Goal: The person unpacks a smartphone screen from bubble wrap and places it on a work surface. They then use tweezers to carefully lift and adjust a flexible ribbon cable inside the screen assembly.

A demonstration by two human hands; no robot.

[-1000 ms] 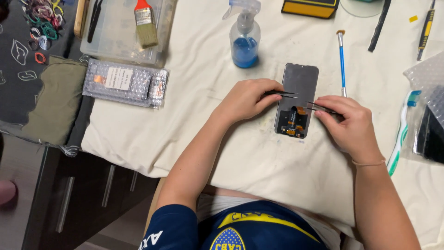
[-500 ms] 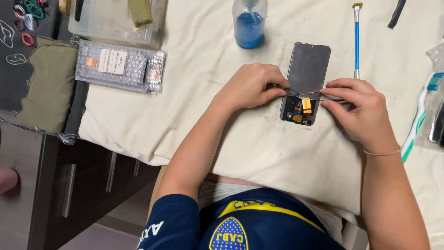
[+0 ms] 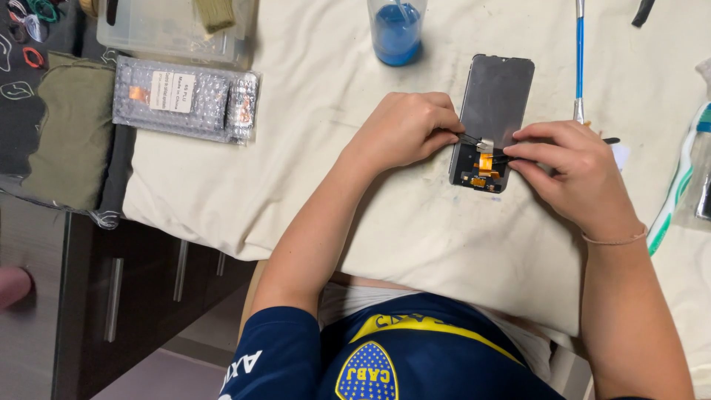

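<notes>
A cream cloth [image 3: 370,185] covers the surface [image 3: 244,244], with dark drawers [image 3: 141,274] below its edge. On it lies a phone screen panel [image 3: 495,96], where the left hand [image 3: 404,130] and right hand [image 3: 574,174] each pinch black tweezers [image 3: 474,141] at the orange flex cable [image 3: 485,161]

Matt grey phone panel [image 3: 492,100] with an orange flex strip lies on off-white, stained, creased cloth [image 3: 355,185]. At ten o'clock, a shiny bubble-wrap packet [image 3: 185,98]; at twelve, a clear plastic bottle [image 3: 396,30].
</notes>
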